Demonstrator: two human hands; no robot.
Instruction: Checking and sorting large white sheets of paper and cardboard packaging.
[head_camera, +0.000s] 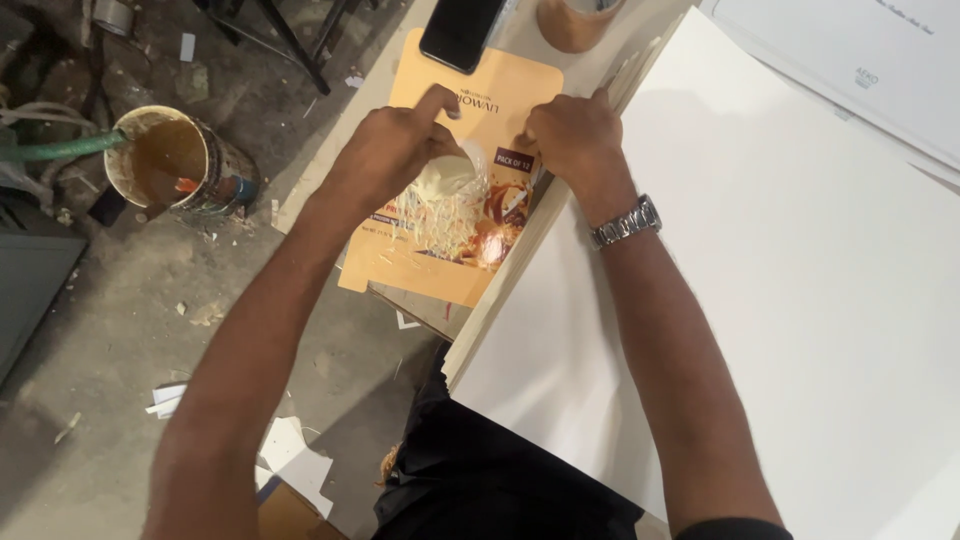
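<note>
Under left fingers: white scraper (perhaps glue-smeared).

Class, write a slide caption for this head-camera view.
Left hand scoops white paste from flattened orange cardboard packet; right hand steadies it.

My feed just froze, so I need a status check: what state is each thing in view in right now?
left hand: scooping white paste from the cardboard sheet
right hand: pressing down the sheet's edge
cardboard sheet: flat, smeared with white paste
white paste: spread in streaks
phone: screen dark, lying on the sheet
bucket: open, on the floor
white board: lying flat
</note>
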